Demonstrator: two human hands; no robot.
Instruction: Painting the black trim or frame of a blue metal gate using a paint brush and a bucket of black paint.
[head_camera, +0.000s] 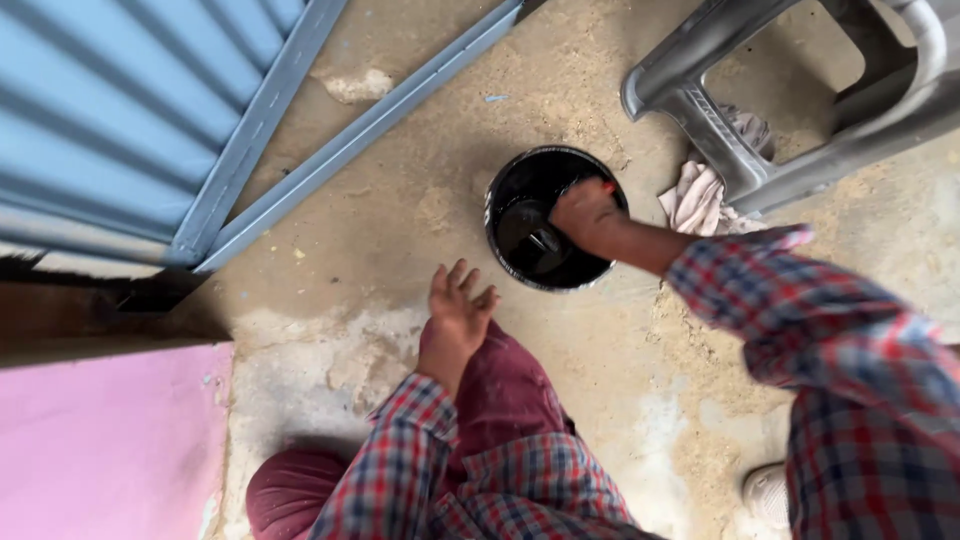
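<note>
Seen from the head camera looking straight down, the person's right hand (585, 212) reaches into a round black bucket with a dark, shiny inside (505, 205) that stands on the sandy concrete floor (400, 215), right of centre and far from the person's knees. The hand is bent at the wrist, knuckles up, and closed around something dark inside the bucket; what it grips is too dark to make out, so I cannot tell what it is. A red-painted nail shows at the far edge of that hand. The left hand (455, 315) is held apart from the right one, nearer the person and left of the bucket, fingers spread and empty, hanging just above a knee in dark red trousers (505, 385). Both arms wear sleeves of a red, blue and white checked shirt (840, 340). Just right of the bucket a crumpled pale pink cloth (695, 200) lies on the floor, partly under the leg of a grey plastic chair (720, 130) that fills the far right corner. On the far left stands a blue corrugated metal door with a slanted blue frame bar (130, 110). At the near left is a flat pink surface (110, 440). A white shoe (768, 495) peeps out at the near right edge.
</note>
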